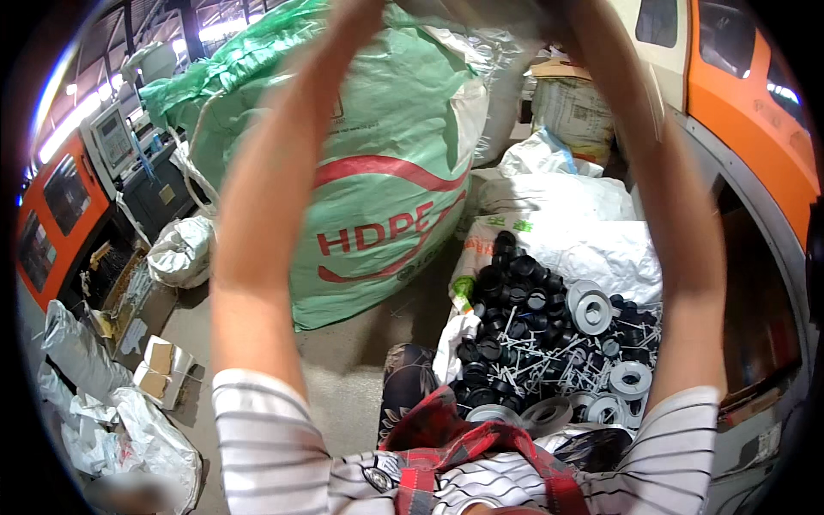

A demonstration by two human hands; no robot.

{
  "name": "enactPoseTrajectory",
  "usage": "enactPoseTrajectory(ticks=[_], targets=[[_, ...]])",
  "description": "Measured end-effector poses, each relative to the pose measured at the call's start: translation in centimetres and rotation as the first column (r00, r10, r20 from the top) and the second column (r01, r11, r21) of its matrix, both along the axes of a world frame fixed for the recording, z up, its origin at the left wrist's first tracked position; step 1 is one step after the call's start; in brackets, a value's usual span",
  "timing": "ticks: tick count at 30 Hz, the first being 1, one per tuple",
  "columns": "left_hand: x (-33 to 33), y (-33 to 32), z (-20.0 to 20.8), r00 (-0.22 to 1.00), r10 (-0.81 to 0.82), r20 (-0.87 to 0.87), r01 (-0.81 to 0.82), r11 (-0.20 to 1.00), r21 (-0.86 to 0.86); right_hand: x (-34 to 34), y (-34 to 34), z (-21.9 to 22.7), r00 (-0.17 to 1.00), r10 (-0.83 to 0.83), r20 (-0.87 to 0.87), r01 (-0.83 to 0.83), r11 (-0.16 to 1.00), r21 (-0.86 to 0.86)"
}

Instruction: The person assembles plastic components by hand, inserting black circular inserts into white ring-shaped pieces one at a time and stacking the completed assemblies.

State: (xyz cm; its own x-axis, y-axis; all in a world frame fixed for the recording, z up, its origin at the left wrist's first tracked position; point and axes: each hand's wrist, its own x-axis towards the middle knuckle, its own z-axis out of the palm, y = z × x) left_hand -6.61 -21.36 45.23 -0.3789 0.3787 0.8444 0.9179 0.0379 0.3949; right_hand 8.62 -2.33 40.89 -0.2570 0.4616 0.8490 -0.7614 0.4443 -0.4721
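Both my arms are lifted high. The left forearm (266, 197) and the right forearm (678, 197) run up past the upper edge, where both hands are cut off. Between the wrists, a smeared greyish shape (481, 10) shows at the very top; I cannot make out what it is. Below my right arm lies a heap of black plastic caps (515, 292), mixed with thin grey pins (549, 365) and pale grey rings (592, 312). The heap rests on white woven sacking (601, 245), close in front of me.
A large green woven sack (386, 129) stands ahead, left of the heap. Orange machines (755, 86) flank both sides. White sacks (154, 429) and a white box (163, 372) lie on the floor at left. A cardboard-topped sack (571, 107) stands further back.
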Motion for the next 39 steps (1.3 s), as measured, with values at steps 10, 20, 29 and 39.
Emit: enactPoseTrajectory(ticks=[10,20,29,39], targets=[[-10.1,-7.9,-7.2,0.881,0.038,0.473,-0.210,0.925,0.316,-13.8,6.4,-8.3,0.622,-0.606,0.496,-0.071,0.587,0.807],[0.7,6.8,-47.2,0.722,0.053,0.689,0.529,0.600,-0.600,9.6,9.7,-46.7,-0.337,-0.312,0.888,-0.371,0.911,0.180],[12.9,7.8,-59.3,0.762,0.317,0.564,0.629,-0.158,-0.761,14.7,1.3,-59.7,-0.472,-0.306,0.827,-0.346,0.927,0.146],[8.6,10.4,-55.6,-0.521,0.027,0.853,0.525,0.798,0.296,10.5,6.4,-54.0,0.013,0.215,0.976,0.305,0.929,-0.209]])
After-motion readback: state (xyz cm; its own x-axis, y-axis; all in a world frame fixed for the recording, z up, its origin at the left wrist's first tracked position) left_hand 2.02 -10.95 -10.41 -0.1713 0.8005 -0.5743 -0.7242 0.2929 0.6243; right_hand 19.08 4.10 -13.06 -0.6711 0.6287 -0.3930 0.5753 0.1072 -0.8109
